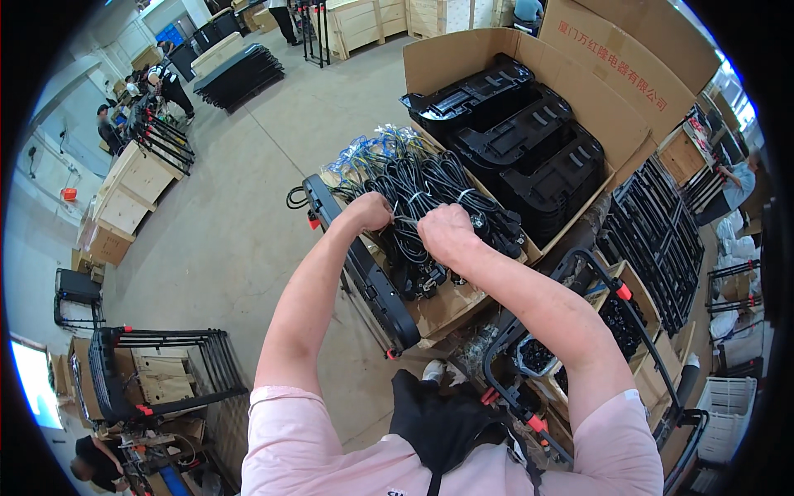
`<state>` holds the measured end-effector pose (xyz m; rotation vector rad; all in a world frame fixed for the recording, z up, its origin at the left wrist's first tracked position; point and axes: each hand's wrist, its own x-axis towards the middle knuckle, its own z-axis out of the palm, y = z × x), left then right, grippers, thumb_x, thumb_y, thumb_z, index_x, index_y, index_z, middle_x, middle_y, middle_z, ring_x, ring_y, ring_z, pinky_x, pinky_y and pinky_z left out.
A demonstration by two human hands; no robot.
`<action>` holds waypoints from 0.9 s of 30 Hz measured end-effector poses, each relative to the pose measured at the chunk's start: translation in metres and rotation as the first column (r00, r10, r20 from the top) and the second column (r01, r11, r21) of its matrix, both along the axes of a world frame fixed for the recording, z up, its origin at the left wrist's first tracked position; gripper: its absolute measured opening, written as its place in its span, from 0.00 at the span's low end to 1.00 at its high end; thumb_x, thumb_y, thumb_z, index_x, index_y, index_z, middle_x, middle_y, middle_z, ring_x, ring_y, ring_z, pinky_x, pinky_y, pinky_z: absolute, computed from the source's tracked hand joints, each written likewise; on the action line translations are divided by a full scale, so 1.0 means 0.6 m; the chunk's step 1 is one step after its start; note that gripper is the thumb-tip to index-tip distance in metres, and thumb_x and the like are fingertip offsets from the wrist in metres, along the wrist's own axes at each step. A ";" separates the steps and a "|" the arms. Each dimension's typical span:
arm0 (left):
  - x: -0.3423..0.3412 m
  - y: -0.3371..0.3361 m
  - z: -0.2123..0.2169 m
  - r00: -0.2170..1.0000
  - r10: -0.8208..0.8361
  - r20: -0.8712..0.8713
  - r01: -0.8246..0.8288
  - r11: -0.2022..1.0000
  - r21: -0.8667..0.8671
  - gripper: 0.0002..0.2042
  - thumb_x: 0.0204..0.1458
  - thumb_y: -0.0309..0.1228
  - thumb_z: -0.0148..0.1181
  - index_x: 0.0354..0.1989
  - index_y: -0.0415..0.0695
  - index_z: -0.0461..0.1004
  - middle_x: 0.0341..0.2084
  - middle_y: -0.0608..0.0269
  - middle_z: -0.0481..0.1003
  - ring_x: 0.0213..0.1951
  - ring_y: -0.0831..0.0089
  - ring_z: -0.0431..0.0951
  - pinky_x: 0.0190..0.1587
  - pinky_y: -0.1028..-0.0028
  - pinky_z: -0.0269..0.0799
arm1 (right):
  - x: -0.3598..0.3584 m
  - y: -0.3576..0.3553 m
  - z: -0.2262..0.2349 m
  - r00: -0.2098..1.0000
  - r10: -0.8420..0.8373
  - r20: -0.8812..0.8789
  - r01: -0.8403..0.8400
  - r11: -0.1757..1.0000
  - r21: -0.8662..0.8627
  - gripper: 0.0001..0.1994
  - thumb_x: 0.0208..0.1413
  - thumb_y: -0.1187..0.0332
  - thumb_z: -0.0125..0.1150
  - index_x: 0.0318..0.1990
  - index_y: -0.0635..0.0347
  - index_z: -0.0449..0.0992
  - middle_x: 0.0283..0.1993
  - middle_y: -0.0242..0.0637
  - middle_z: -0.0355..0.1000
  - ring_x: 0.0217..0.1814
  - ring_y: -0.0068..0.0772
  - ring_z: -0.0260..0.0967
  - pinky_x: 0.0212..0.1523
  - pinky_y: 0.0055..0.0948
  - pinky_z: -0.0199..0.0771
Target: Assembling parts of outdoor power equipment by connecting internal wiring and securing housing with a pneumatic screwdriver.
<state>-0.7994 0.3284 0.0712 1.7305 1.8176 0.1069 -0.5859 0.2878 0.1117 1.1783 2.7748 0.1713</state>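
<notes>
The floor (240, 223) of this workshop is grey and smooth, with wooden crates (136, 188) and a stack of dark panels (240, 76) standing on it, and several people are near the far left side. In the middle, on a brown cardboard surface (447, 318), lie the black cables (413, 178), gathered in bundles with pale ties, their blue and yellow wire ends pointing away from the person. A long black panel (368, 277) is just beside them at the left. Over the cables, the left hand (371, 212) and the right hand (447, 234) are near each other but apart, both with curled fingers closed on a thin pale strip (404, 220) between them; what it is, I cannot tell. Behind the cables, an open cardboard box (451, 48) contains black moulded parts (496, 132) in three stacks. At the right, a wooden box (659, 376) holds many small black pieces (622, 326).
</notes>
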 end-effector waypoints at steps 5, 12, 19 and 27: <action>-0.006 0.000 -0.004 1.000 -0.021 0.011 0.021 1.000 0.004 0.14 0.50 0.36 0.68 0.42 0.45 0.88 0.38 0.49 0.85 0.43 0.54 0.86 0.48 0.61 0.80 | -0.005 -0.005 -0.016 1.000 -0.018 0.000 0.018 0.999 -0.029 0.07 0.55 0.67 0.63 0.33 0.54 0.88 0.37 0.39 0.85 0.45 0.40 0.84 0.44 0.38 0.82; -0.003 0.004 -0.002 0.999 -0.028 -0.020 0.028 1.000 0.000 0.14 0.50 0.37 0.68 0.42 0.44 0.88 0.38 0.49 0.85 0.43 0.54 0.86 0.49 0.60 0.80 | 0.008 -0.009 -0.024 0.999 -0.022 -0.042 0.022 1.000 0.001 0.07 0.55 0.68 0.62 0.34 0.55 0.86 0.37 0.39 0.84 0.44 0.41 0.83 0.46 0.38 0.81; -0.003 -0.003 -0.005 1.000 -0.003 0.007 0.003 1.000 0.006 0.14 0.50 0.38 0.68 0.42 0.45 0.87 0.37 0.50 0.85 0.42 0.55 0.86 0.47 0.61 0.80 | -0.005 0.007 -0.042 1.000 0.003 -0.024 -0.003 1.000 -0.010 0.09 0.59 0.65 0.62 0.37 0.54 0.88 0.39 0.38 0.85 0.46 0.39 0.83 0.43 0.36 0.81; 0.000 -0.007 0.016 0.997 -0.050 0.065 0.053 0.998 -0.041 0.16 0.53 0.39 0.66 0.45 0.42 0.85 0.38 0.52 0.85 0.42 0.57 0.85 0.46 0.60 0.80 | 0.032 0.011 -0.041 0.963 -0.013 -0.267 0.023 0.999 0.034 0.08 0.58 0.68 0.58 0.36 0.60 0.83 0.35 0.44 0.83 0.40 0.45 0.84 0.40 0.42 0.84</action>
